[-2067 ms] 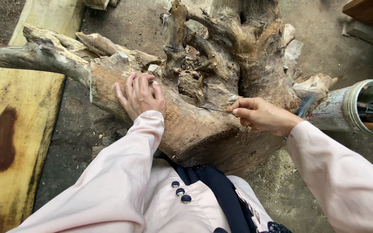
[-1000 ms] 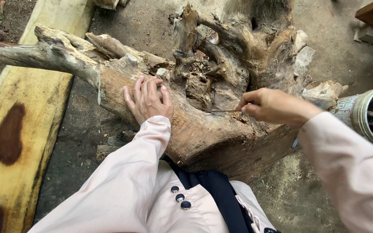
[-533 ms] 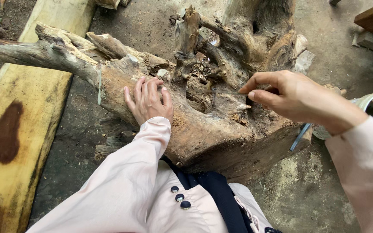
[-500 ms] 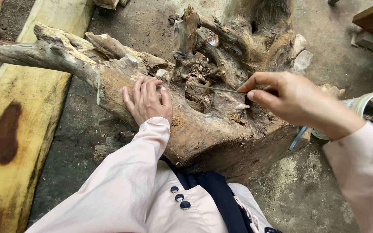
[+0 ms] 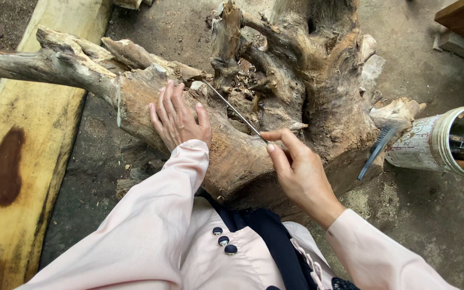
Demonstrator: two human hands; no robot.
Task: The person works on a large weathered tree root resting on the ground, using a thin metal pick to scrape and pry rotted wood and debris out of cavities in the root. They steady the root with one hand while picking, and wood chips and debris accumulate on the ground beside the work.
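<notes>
Right hand (image 5: 299, 174): fingers pinched closed on the near end of a thin metal rod (image 5: 232, 107), which slants up-left into the stump's hollow. Left hand (image 5: 178, 118): open, flat on the stump (image 5: 232, 156), holding nothing. Stump: gnarled, weathered, cracked, roots spreading left; bucket (image 5: 441, 142) of tools at right.

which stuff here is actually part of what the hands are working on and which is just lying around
In use:
- gnarled root stump
- thin metal rod, pinched in the right hand
- left hand, flat on the stump

Lying about:
- tin of tools on its side
- dark flat tool leaning by the stump
- yellow plank
</notes>
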